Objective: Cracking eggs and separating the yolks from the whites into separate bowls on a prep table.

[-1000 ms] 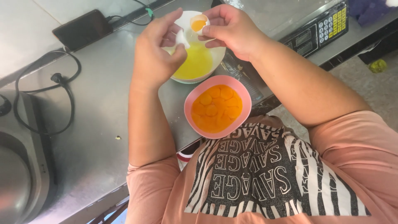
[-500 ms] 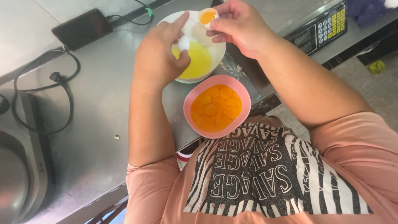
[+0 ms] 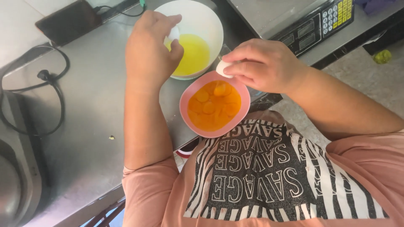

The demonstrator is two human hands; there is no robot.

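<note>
2 eggshell halves (image 3: 222,68), right hand (image 3: 263,65) and left hand (image 3: 151,46) pinching

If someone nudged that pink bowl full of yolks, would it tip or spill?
The round pink bowl looks shallow and broad, so it probably slides rather than tips. It sits near the metal counter's edge, so a push could send it off. The orange yolks would likely slosh.

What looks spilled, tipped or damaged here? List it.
Nothing spilled. The white bowl and pink bowl sit upright. The only broken things are eggshell halves, one held in each hand: left hand, right hand.
</note>
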